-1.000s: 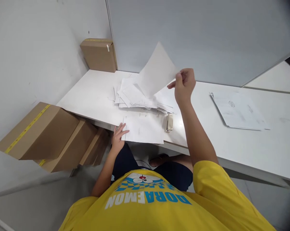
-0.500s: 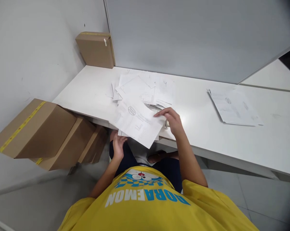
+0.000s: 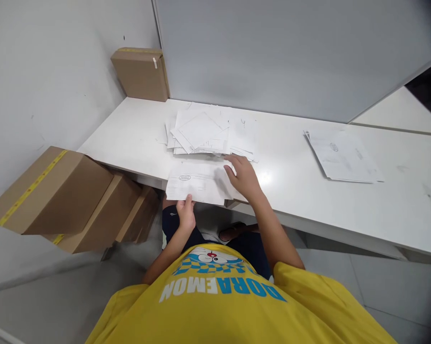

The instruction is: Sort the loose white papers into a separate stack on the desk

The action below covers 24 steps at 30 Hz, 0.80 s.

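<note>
The printed sheet [image 3: 204, 185] has straightened along the desk's [image 3: 290, 177] near edge; our left hand [image 3: 186, 215] pinches it; our right hand's [image 3: 244, 177] grip we cannot tell.

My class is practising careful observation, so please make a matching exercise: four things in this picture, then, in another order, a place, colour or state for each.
Column one
1. Printed sheet
2. Left hand
3. T-shirt
4. Untidy paper pile

Column two
A. Yellow
B. Farther back on the desk
C. Gripping paper by its near edge
D. Bears an oval mark

Pairs: 1-D; 2-C; 3-A; 4-B
</note>
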Available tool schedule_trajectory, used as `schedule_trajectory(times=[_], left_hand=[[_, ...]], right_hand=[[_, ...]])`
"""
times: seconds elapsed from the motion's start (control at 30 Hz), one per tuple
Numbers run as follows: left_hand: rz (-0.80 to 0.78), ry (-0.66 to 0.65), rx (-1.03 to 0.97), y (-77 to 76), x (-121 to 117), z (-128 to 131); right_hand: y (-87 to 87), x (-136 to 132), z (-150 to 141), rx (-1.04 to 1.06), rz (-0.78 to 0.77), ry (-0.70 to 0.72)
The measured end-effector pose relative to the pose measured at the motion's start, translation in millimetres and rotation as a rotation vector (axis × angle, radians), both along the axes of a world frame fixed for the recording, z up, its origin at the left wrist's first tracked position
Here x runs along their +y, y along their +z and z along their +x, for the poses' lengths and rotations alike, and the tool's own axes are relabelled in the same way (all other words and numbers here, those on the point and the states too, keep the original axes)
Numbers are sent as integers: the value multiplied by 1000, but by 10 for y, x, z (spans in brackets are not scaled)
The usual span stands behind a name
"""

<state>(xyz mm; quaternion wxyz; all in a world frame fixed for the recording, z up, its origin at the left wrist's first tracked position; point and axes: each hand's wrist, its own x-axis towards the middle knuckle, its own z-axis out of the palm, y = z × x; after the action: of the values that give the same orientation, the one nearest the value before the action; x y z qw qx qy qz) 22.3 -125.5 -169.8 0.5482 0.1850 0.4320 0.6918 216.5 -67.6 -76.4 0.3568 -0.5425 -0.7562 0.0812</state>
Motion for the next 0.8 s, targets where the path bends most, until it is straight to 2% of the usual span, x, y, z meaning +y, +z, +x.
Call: schedule_trajectory(times=[0.07, 0.17, 0.23, 0.3, 0.37, 0.43, 0.53, 0.6, 0.67, 0.8], left_hand=[[42, 19, 52, 0, 8, -132], [98, -67, 77, 59, 20, -368], [151, -144, 75, 140, 63, -489], [203, -195, 87, 239, 124, -543], [240, -239, 106, 333, 181, -524], [262, -282, 127, 403, 223, -452], [300, -315, 185, 443, 308, -320], [355, -278, 294, 435, 423, -257], [429, -209, 463, 413, 592, -222], [564, -154, 722, 372, 972, -221]], right_hand=[[-56, -234, -41, 122, -53, -103], [-182, -498, -204, 310, -233, -171], [-245, -556, -359, 528, -356, -133], [-260, -543, -502, 830, -435, -47], [-230, -520, -585, 1082, -457, 30], [-186, -539, -572, 1204, -430, 35], [-156, -634, -368, 1192, -307, -96], [-176, -673, -172, 1091, -173, -202], [-229, -644, -15, 998, -65, -251], [-427, -426, 1, 1013, -86, -222]])
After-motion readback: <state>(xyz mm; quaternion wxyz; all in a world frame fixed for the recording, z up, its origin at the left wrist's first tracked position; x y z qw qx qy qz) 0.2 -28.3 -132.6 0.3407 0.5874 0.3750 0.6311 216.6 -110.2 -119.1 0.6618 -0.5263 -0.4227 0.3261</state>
